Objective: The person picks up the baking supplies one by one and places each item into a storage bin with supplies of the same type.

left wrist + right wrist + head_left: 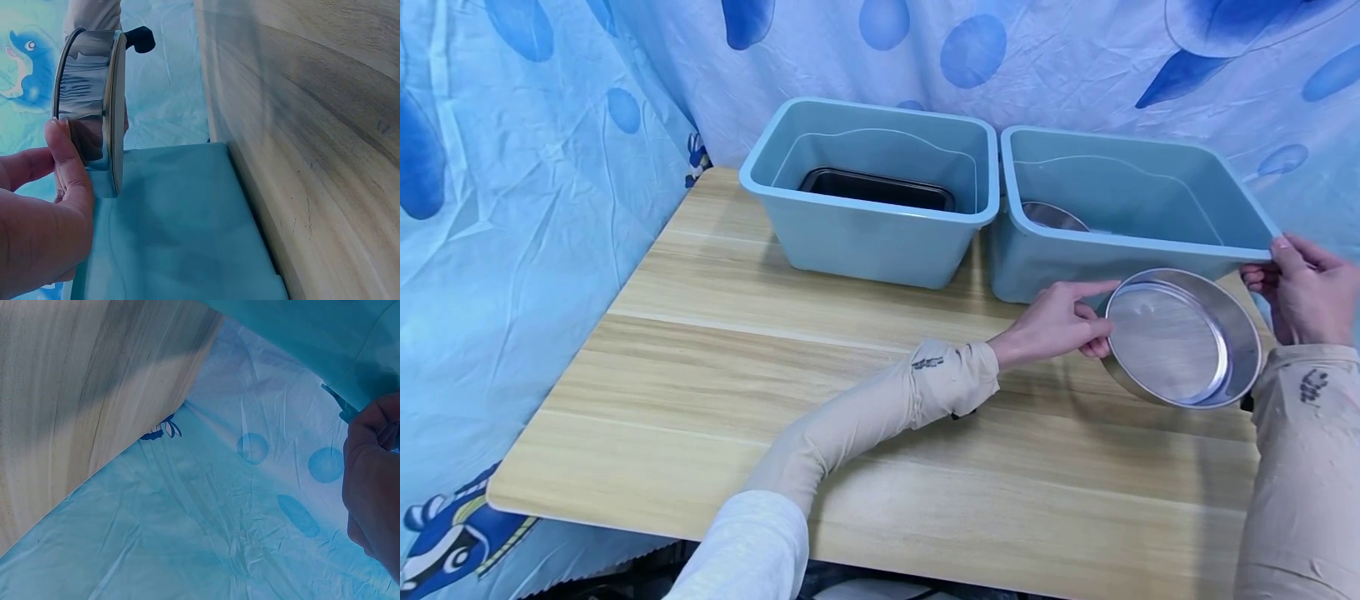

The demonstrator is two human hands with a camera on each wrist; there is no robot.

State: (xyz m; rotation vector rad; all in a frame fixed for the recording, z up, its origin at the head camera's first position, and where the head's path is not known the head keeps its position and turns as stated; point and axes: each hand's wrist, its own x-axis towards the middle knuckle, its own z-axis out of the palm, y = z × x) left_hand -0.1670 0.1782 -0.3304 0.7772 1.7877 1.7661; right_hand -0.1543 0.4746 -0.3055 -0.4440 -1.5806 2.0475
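Note:
My left hand [1060, 323] pinches the edge of a round metal cake pan [1168, 342], held tilted above the table in front of the right bin. In the left wrist view the pan [87, 94] appears side-on, with the thumb and fingers of my left hand [56, 206] at its rim. My right hand [1311, 287] grips the front right corner of the right blue bin's rim [1150, 243]. The right wrist view shows my right hand [378, 469] at the edge of that bin [312, 337]. Inside this bin lies another round metal pan [1052, 217], partly hidden by the wall.
A second blue bin [865, 242] stands to the left, with a black rectangular baking pan [880, 188] inside. Both bins are at the back of the wooden table [700, 400]. Blue printed cloth [550, 208] hangs behind and to the left.

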